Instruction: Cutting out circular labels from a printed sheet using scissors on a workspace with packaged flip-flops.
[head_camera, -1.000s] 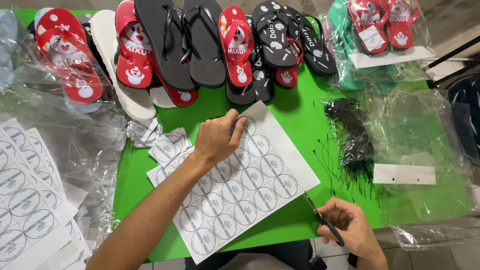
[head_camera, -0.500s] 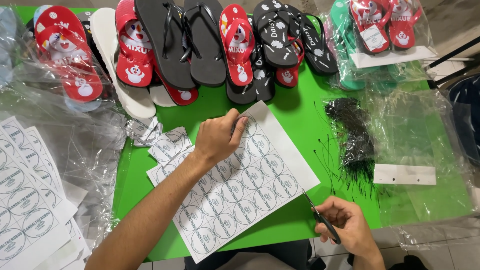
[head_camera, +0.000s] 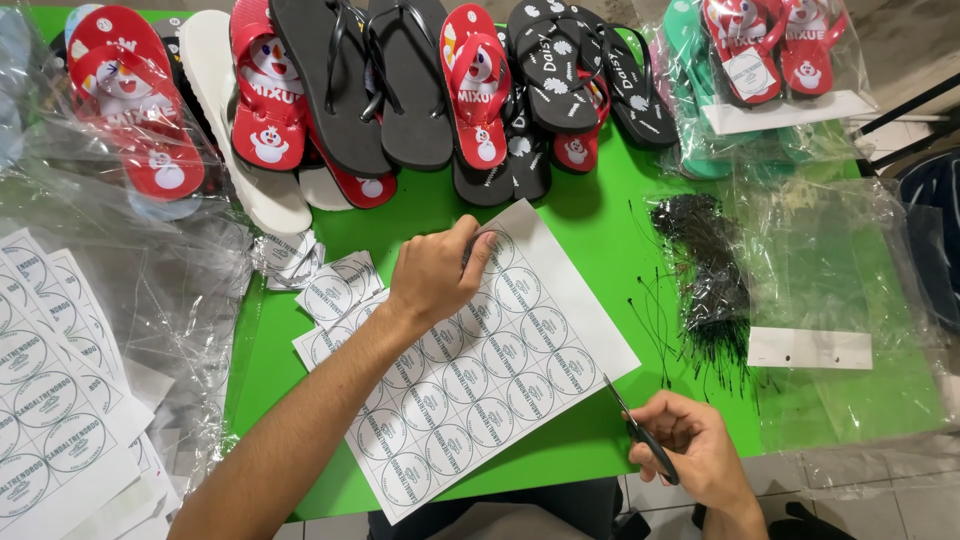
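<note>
Scissors (head_camera: 640, 430) sit in my right hand (head_camera: 695, 455) at the near edge of the green table (head_camera: 600, 215), fingers curled around the dark handles. I see the blades as one thin line, so whether they are parted or together I cannot tell. Their long axis runs on a diagonal: handles low and toward my right, tip pointing up and to my left, ending just at the lower right edge of the white sheet of round labels (head_camera: 480, 370).

That sheet lies flat in the middle of the table, turned so its long axis slants from the near left corner up toward the far right. My left hand (head_camera: 435, 275) rests on its upper part, fingers bent and pinched down onto the paper near the top corner.

Just beyond the sheet's left side lie a few small cut label pieces (head_camera: 335, 285). At my far left I see a stack of more label sheets (head_camera: 50, 390) partly under crumpled clear plastic bags (head_camera: 150, 260). Along the far edge runs a row of flip-flops (head_camera: 400, 90) in red, black and white. To the right, a bundle of thin black ties (head_camera: 710, 270) lies on the green, well apart from the scissors, next to more clear bags.
</note>
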